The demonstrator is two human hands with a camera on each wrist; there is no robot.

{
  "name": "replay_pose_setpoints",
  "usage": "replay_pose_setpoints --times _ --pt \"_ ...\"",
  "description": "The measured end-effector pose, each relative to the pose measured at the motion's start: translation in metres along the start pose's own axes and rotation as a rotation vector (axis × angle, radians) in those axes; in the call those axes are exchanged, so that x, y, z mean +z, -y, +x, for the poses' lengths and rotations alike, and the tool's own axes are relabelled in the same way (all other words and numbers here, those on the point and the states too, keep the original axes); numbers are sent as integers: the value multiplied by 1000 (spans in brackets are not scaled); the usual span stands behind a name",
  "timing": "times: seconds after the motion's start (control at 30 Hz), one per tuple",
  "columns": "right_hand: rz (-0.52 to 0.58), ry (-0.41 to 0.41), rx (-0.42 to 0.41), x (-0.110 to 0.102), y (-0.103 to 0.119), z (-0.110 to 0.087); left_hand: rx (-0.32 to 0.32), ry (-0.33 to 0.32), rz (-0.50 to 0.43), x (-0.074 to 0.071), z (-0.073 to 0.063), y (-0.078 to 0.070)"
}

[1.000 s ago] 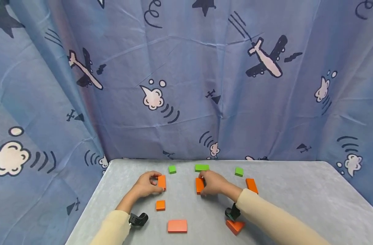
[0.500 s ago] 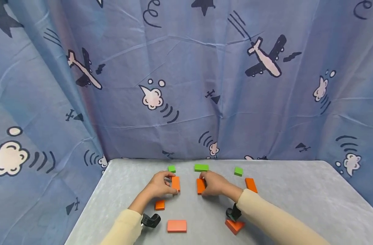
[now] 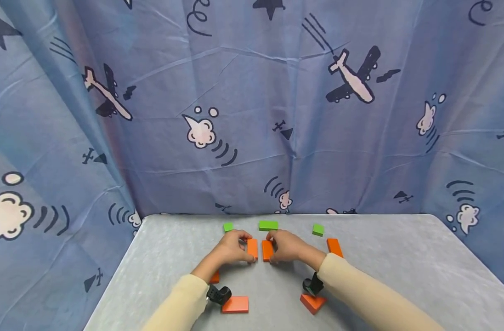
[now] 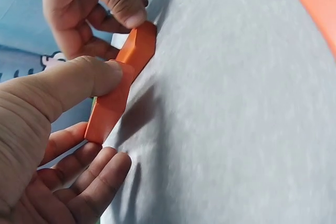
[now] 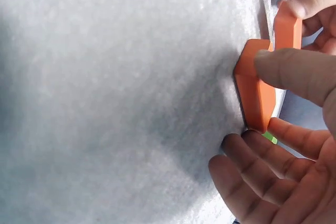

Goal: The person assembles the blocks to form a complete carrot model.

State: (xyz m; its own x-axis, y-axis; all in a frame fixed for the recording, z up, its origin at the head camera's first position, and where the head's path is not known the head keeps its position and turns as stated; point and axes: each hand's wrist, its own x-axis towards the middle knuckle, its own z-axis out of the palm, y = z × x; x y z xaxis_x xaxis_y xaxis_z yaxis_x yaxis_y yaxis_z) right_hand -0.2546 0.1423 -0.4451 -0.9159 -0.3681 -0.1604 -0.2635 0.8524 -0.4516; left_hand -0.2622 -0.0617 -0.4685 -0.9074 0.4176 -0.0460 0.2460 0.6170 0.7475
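In the head view, my left hand (image 3: 231, 248) pinches an orange rectangular block (image 3: 252, 249) between thumb and fingers at its two ends. Its shadow falls on the table apart from it in the left wrist view, so it looks slightly raised. Just right of it, my right hand (image 3: 291, 247) holds a second orange block (image 3: 267, 251) the same way, low at the table (image 5: 131, 77). The two blocks lie nearly parallel, a narrow gap between them from above. The thumb of each hand covers part of its block in the wrist views.
Behind the hands stand a long green block (image 3: 268, 225) and small green blocks (image 3: 228, 227) (image 3: 318, 230). An orange block (image 3: 335, 247) lies right of the right hand. Nearer are a salmon block (image 3: 235, 305), a red-orange block (image 3: 313, 303) and a small orange block (image 3: 215, 277) partly behind the left arm.
My left hand has carried its orange block rightward, close to the other one. The right hand has kept its grip and barely moved. The head view has shifted slightly.
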Motion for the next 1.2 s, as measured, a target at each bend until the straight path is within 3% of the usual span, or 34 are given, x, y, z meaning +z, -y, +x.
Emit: replay_pose_setpoints --times 0.17,0.57,0.9,1.2 --pt "-11 -5 -8 -1 1 -2 15 -6 61 7 6 -3" --pt "-17 -18 -13 0 -2 -4 30 -6 91 16 10 -4" --pt "-10 -15 -15 -7 -2 -10 21 3 40 13 6 -6" --pt "33 -65 -13 -26 -16 -32 -21 26 -29 11 4 -8"
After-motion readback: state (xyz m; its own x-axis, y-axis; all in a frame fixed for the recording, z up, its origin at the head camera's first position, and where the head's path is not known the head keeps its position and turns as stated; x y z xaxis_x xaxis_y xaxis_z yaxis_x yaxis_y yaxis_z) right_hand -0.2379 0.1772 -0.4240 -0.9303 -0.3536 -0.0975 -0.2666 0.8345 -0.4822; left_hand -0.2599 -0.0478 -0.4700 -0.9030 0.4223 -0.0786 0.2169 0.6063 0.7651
